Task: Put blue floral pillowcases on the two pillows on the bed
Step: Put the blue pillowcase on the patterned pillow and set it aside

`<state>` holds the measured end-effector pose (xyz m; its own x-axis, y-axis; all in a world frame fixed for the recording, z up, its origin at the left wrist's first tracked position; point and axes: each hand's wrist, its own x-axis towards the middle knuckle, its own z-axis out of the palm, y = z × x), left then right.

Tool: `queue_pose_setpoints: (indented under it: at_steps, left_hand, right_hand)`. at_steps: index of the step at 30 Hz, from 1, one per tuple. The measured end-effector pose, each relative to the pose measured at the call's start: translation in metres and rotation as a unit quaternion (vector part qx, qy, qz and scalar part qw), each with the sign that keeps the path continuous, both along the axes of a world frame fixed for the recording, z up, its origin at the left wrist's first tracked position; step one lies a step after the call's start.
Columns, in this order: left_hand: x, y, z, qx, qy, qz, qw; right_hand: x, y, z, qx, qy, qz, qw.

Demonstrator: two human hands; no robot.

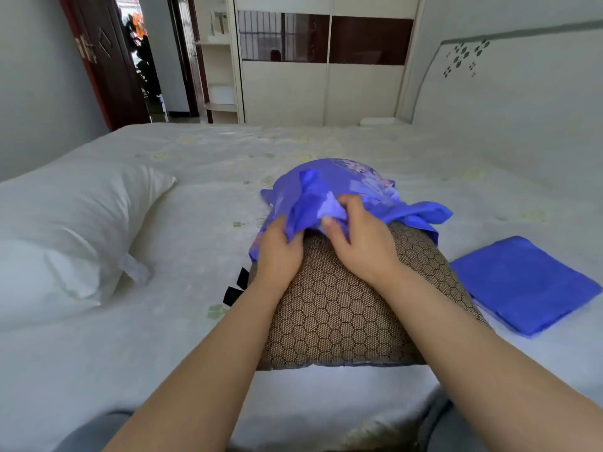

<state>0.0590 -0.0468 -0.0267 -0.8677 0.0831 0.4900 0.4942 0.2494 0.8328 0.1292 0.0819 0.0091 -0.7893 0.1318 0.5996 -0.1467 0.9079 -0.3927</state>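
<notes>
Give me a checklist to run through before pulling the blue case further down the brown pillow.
1. Left hand has a grip on the pillowcase edge: ok, fingers curl into the fabric.
2. Right hand has a grip on the edge: ok, thumb and fingers pinch it.
3. Far end of the brown pillow is inside the case: ok, covered.
4. Case lies smooth: not ok, bunched near the hands.
5. Pillow corners seated in the case corners: cannot tell, hidden.
6. Second, folded pillowcase and white pillow out of the way: ok, one on each side.
</notes>
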Motion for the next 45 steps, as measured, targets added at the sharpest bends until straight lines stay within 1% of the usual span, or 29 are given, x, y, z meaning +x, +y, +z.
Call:
queue_pose_setpoints:
  at_steps: [1, 2, 4, 5, 7, 8, 9, 10, 11, 12, 13, 14, 15, 16, 19, 21, 23, 25, 27, 29, 31, 33, 35, 37, 40, 41, 42, 43, 45]
  left_hand:
    - [0.006, -0.008, 0.005, 0.054, -0.030, -0.018, 0.998]
    - [0.012, -0.018, 0.009, 0.086, -0.053, -0.039, 0.994]
    - [0.027, -0.038, 0.017, 0.080, -0.074, -0.079, 0.991]
    - [0.035, -0.045, 0.020, 0.063, -0.074, -0.097, 0.991]
    - [0.051, -0.057, 0.021, 0.025, -0.078, -0.137, 0.987]
    - [0.056, -0.061, 0.020, -0.021, -0.078, -0.152, 0.985]
    - [0.056, -0.063, 0.018, -0.104, -0.070, -0.159, 0.979]
    - [0.060, -0.065, 0.013, -0.210, -0.049, -0.152, 0.965]
    - [0.062, -0.062, 0.007, -0.305, -0.003, -0.126, 0.944]
    - [0.067, -0.059, 0.001, -0.372, 0.058, -0.088, 0.922]
    - [0.071, -0.051, -0.004, -0.406, 0.112, -0.054, 0.905]
    - [0.076, -0.041, -0.007, -0.423, 0.142, -0.026, 0.895]
    - [0.078, -0.029, -0.008, -0.427, 0.150, -0.008, 0.892]
    - [0.075, -0.016, -0.007, -0.420, 0.141, 0.000, 0.897]
    - [0.051, 0.014, 0.001, -0.394, 0.096, 0.002, 0.914]
    - [0.034, 0.022, -0.002, -0.357, 0.068, -0.019, 0.931]
    - [0.023, 0.024, -0.012, -0.348, 0.063, -0.013, 0.935]
    - [0.015, 0.027, -0.022, -0.368, 0.072, 0.009, 0.927]
    - [0.010, 0.031, -0.029, -0.396, 0.095, 0.026, 0.913]
    - [0.008, 0.033, -0.032, -0.411, 0.114, 0.036, 0.904]
    - [0.008, 0.033, -0.032, -0.405, 0.124, 0.041, 0.905]
    - [0.019, 0.036, -0.026, -0.370, 0.144, 0.033, 0.917]
    - [0.040, 0.046, -0.015, -0.325, 0.166, 0.006, 0.931]
    - [0.055, 0.060, -0.010, -0.338, 0.163, -0.008, 0.927]
    - [0.042, 0.064, -0.007, -0.362, 0.129, 0.049, 0.922]
    - [0.032, 0.063, -0.006, -0.363, 0.125, 0.072, 0.920]
    - [0.022, 0.060, -0.004, -0.364, 0.121, 0.089, 0.919]
    - [0.012, 0.059, -0.003, -0.362, 0.113, 0.098, 0.920]
    - [0.000, 0.063, -0.006, -0.369, 0.098, 0.108, 0.918]
  right_hand:
    - [0.003, 0.004, -0.002, 0.031, -0.032, 0.011, 0.999]
    - [0.003, 0.011, -0.006, 0.078, -0.059, 0.002, 0.995]
    - [-0.003, 0.030, -0.016, 0.139, -0.071, -0.063, 0.986]
    - [-0.006, 0.040, -0.017, 0.131, -0.063, -0.109, 0.983]
    - [-0.009, 0.056, -0.016, 0.066, -0.046, -0.184, 0.980]
    - [-0.009, 0.062, -0.014, 0.042, -0.044, -0.205, 0.977]
    - [-0.009, 0.066, -0.010, 0.025, -0.037, -0.212, 0.976]
    - [-0.007, 0.066, -0.009, -0.001, -0.026, -0.209, 0.978]
    - [-0.005, 0.066, -0.005, -0.034, -0.013, -0.203, 0.978]
    - [-0.002, 0.062, -0.001, -0.074, -0.008, -0.196, 0.978]
    - [0.001, 0.055, 0.001, -0.106, -0.008, -0.187, 0.977]
    - [0.005, 0.047, 0.003, -0.117, -0.012, -0.174, 0.978]
    - [0.007, 0.037, 0.005, -0.108, -0.019, -0.154, 0.982]
    - [0.010, 0.027, 0.006, -0.081, -0.031, -0.130, 0.988]
    - [0.018, 0.005, 0.011, 0.005, -0.083, -0.067, 0.994]
    - [0.022, 0.014, 0.014, -0.001, -0.112, -0.056, 0.992]
    - [0.023, 0.035, 0.014, -0.019, -0.145, -0.071, 0.987]
    - [0.020, 0.059, 0.006, 0.009, -0.215, -0.124, 0.969]
    - [0.013, 0.078, -0.004, 0.044, -0.248, -0.198, 0.947]
    - [0.007, 0.096, -0.015, 0.062, -0.222, -0.252, 0.940]
    - [0.003, 0.112, -0.023, 0.031, -0.181, -0.252, 0.950]
    - [0.000, 0.118, -0.028, -0.067, -0.138, -0.231, 0.961]
    - [-0.004, 0.111, -0.031, -0.161, -0.074, -0.216, 0.960]
    - [-0.010, 0.097, -0.023, -0.223, -0.011, -0.173, 0.959]
    - [-0.012, 0.072, -0.001, -0.295, 0.048, -0.064, 0.952]
    - [-0.009, 0.066, 0.005, -0.300, 0.053, -0.039, 0.952]
    - [-0.005, 0.060, 0.009, -0.282, 0.050, -0.023, 0.958]
    - [-0.001, 0.056, 0.009, -0.237, 0.041, -0.015, 0.971]
    - [0.009, 0.056, 0.006, -0.108, 0.000, -0.021, 0.994]
